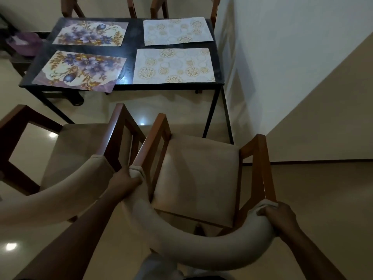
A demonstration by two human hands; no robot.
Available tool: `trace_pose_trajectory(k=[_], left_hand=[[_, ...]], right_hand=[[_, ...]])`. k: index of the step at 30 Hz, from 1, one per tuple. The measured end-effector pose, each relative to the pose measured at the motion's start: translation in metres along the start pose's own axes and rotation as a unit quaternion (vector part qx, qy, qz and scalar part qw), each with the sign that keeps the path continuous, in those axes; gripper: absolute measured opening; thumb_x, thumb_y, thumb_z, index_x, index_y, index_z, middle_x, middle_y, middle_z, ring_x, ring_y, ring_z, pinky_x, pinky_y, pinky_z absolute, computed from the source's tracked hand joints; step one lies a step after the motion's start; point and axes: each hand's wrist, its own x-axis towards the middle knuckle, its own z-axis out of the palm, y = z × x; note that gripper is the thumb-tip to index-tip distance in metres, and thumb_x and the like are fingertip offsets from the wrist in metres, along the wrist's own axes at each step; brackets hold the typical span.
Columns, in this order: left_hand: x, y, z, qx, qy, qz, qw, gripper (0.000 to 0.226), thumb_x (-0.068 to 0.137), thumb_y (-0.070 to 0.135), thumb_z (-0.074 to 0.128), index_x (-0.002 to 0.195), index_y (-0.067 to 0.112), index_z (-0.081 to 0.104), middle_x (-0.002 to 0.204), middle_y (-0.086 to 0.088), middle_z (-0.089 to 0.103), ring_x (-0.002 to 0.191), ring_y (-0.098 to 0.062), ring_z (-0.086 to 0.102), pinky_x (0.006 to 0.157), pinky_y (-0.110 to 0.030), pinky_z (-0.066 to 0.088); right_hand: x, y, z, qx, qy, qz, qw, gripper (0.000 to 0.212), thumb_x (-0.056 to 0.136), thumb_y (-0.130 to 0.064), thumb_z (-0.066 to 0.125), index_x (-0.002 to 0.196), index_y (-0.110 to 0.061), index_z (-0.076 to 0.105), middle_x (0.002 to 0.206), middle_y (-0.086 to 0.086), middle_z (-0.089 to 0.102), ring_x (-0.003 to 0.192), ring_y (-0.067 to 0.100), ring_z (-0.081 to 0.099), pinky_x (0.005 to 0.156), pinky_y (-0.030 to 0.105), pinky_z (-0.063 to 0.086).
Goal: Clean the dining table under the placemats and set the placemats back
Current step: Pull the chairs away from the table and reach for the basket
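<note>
The dark dining table (pixel 130 47) stands ahead with several placemats on it: two purple floral ones (pixel 80 70) (pixel 91 33) on the left, two white ones with gold circles (pixel 173 66) (pixel 177 31) on the right. The near floral placemat overhangs the table's front edge. Between me and the table stands a wooden chair with a beige seat (pixel 198 176). My left hand (pixel 124 181) grips the left end of its padded beige backrest (pixel 201 247). My right hand (pixel 281 220) grips the right end.
A second wooden chair (pixel 76 150) stands close on the left, touching or nearly touching the held one. More chairs (pixel 159 7) stand behind the table. A white wall (pixel 292 47) runs along the table's right side. Glossy floor (pixel 323 199) lies to the right.
</note>
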Motion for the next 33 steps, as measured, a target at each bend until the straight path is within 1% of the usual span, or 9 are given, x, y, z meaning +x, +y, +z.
trace_pose_trajectory(k=[3, 8, 12, 15, 19, 22, 25, 29, 33], left_hand=[[0.002, -0.006, -0.003, -0.017, 0.018, -0.010, 1.000, 0.058, 0.082, 0.040, 0.076, 0.130, 0.012, 0.060, 0.120, -0.012, 0.069, 0.102, -0.026, 0.064, 0.083, -0.038, 0.048], [0.014, -0.018, -0.006, -0.032, 0.040, -0.030, 0.998, 0.058, 0.072, 0.055, 0.062, 0.117, 0.019, 0.060, 0.110, -0.007, 0.069, 0.104, -0.032, 0.069, 0.088, -0.046, 0.054], [0.018, -0.012, -0.009, -0.048, 0.058, -0.043, 0.996, 0.058, 0.086, 0.044, 0.071, 0.133, 0.012, 0.057, 0.121, -0.012, 0.067, 0.113, -0.035, 0.066, 0.090, -0.043, 0.050], [0.027, -0.011, -0.008, -0.051, 0.071, -0.052, 0.995, 0.055, 0.087, 0.040, 0.072, 0.131, 0.010, 0.056, 0.121, -0.014, 0.067, 0.113, -0.037, 0.066, 0.089, -0.042, 0.051], [0.040, -0.006, -0.006, -0.055, 0.091, -0.064, 0.992, 0.053, 0.091, 0.031, 0.073, 0.135, 0.008, 0.054, 0.122, -0.016, 0.066, 0.115, -0.038, 0.066, 0.088, -0.042, 0.050], [0.049, 0.001, -0.008, -0.063, 0.096, -0.075, 0.991, 0.062, 0.093, 0.030, 0.073, 0.145, 0.004, 0.050, 0.130, -0.019, 0.065, 0.120, -0.040, 0.064, 0.087, -0.041, 0.048], [0.056, 0.002, -0.010, -0.064, 0.100, -0.081, 0.990, 0.062, 0.091, 0.034, 0.072, 0.142, 0.006, 0.052, 0.129, -0.019, 0.067, 0.117, -0.039, 0.066, 0.091, -0.048, 0.054], [0.059, 0.005, -0.012, -0.051, 0.098, -0.084, 0.990, 0.063, 0.091, 0.033, 0.073, 0.143, 0.006, 0.050, 0.130, -0.020, 0.065, 0.120, -0.041, 0.064, 0.094, -0.049, 0.052], [0.061, 0.003, -0.013, -0.041, 0.091, -0.081, 0.992, 0.069, 0.092, 0.033, 0.073, 0.149, 0.005, 0.046, 0.136, -0.022, 0.062, 0.125, -0.042, 0.062, 0.097, -0.052, 0.051]], right_hand=[[0.010, -0.026, 0.009, -0.011, 0.015, 0.013, 1.000, 0.023, 0.079, -0.008, 0.080, 0.086, -0.008, 0.058, 0.075, 0.009, 0.055, 0.065, 0.030, 0.055, 0.061, 0.038, 0.054], [0.033, -0.066, 0.012, -0.032, -0.003, -0.002, 0.999, 0.024, 0.079, -0.008, 0.080, 0.093, -0.007, 0.061, 0.081, 0.014, 0.059, 0.074, 0.036, 0.059, 0.070, 0.042, 0.057], [0.056, -0.094, 0.010, -0.063, -0.047, -0.042, 0.996, 0.045, 0.070, -0.021, 0.082, 0.112, -0.011, 0.070, 0.102, 0.014, 0.069, 0.089, 0.036, 0.067, 0.070, 0.047, 0.064], [0.072, -0.113, 0.011, -0.079, -0.054, -0.068, 0.993, 0.048, 0.062, -0.029, 0.082, 0.108, -0.015, 0.072, 0.107, 0.015, 0.069, 0.091, 0.037, 0.068, 0.068, 0.053, 0.064], [0.083, -0.146, 0.014, -0.083, -0.060, -0.106, 0.989, 0.048, 0.075, -0.022, 0.080, 0.119, -0.013, 0.062, 0.115, 0.017, 0.063, 0.101, 0.041, 0.063, 0.077, 0.056, 0.062], [0.100, -0.161, 0.018, -0.099, -0.061, -0.117, 0.986, 0.068, 0.071, -0.026, 0.080, 0.134, -0.012, 0.058, 0.125, 0.019, 0.063, 0.107, 0.042, 0.062, 0.082, 0.056, 0.061], [0.113, -0.168, 0.019, -0.113, -0.063, -0.121, 0.984, 0.080, 0.068, -0.030, 0.081, 0.142, -0.013, 0.054, 0.133, 0.019, 0.061, 0.112, 0.043, 0.061, 0.082, 0.053, 0.061], [0.113, -0.172, 0.019, -0.111, -0.061, -0.121, 0.985, 0.072, 0.073, -0.025, 0.081, 0.139, -0.013, 0.056, 0.129, 0.019, 0.061, 0.110, 0.043, 0.061, 0.078, 0.051, 0.061], [0.113, -0.168, 0.022, -0.113, -0.060, -0.125, 0.984, 0.075, 0.073, -0.031, 0.080, 0.142, -0.016, 0.053, 0.135, 0.017, 0.059, 0.114, 0.041, 0.060, 0.083, 0.052, 0.060]])
